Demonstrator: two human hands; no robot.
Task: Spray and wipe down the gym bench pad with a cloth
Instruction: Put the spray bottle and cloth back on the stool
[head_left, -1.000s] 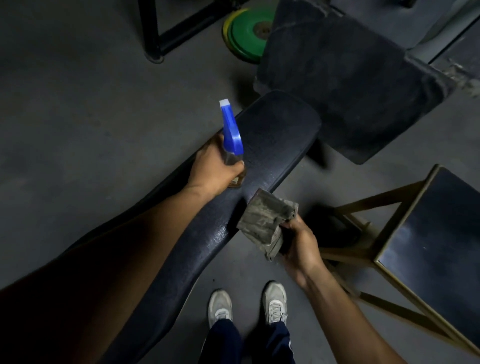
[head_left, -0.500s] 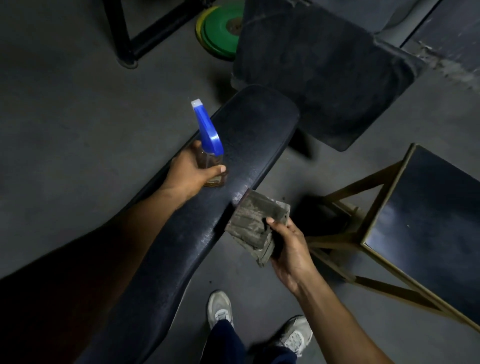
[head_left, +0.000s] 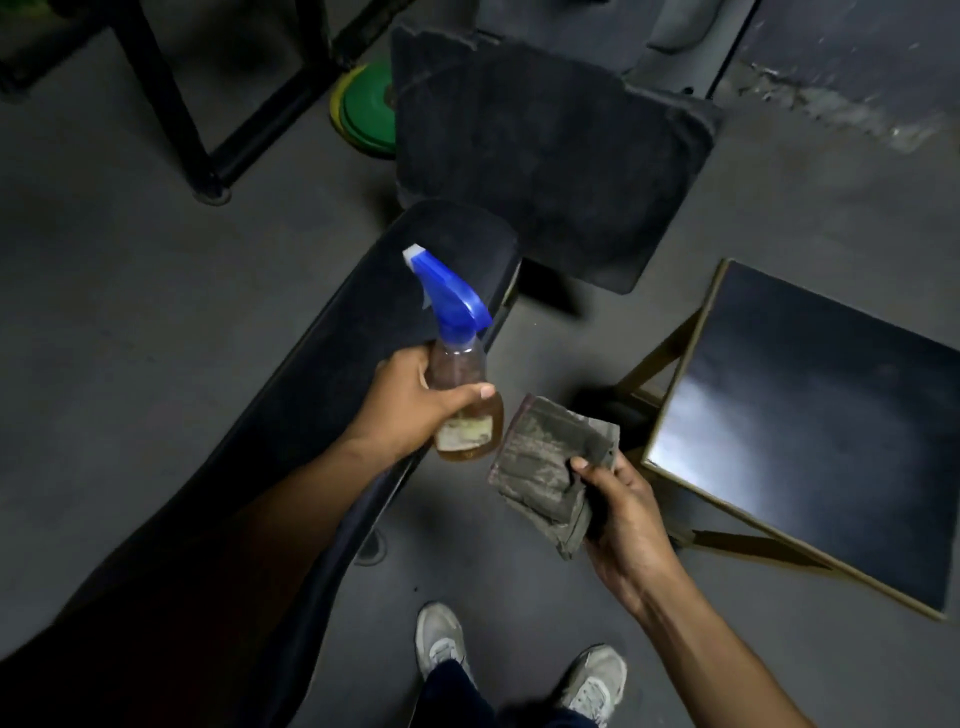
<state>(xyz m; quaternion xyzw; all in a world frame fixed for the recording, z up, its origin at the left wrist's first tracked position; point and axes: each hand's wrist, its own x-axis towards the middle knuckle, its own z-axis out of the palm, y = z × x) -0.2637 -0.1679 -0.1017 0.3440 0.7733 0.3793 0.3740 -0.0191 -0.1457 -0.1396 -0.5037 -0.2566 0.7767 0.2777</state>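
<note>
The left hand (head_left: 410, 402) holds the spray bottle (head_left: 462, 384) in a curled grip above the bench pad (head_left: 332, 364). The right hand (head_left: 631, 525) pinches the folded cloth (head_left: 550, 467). A black stool (head_left: 810, 415) stands close on the right, green weight plates (head_left: 369, 109) behind.

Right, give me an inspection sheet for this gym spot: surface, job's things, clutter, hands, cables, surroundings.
Surface: long black bench pad runs diagonally; too dark to tell wet from dry.
Job's things: spray bottle with blue trigger head and amber liquid, held above the pad's edge; folded grey cloth, off the pad, over the floor.
Clutter: green weight plate on the floor.
Hands: left hand grips the bottle's body; right hand pinches the cloth.
Cables: nothing seen.
Surroundings: second black pad beyond the bench end; black-topped stool on a tan frame to the right; black metal frame upper left; grey floor; pale shoes.
</note>
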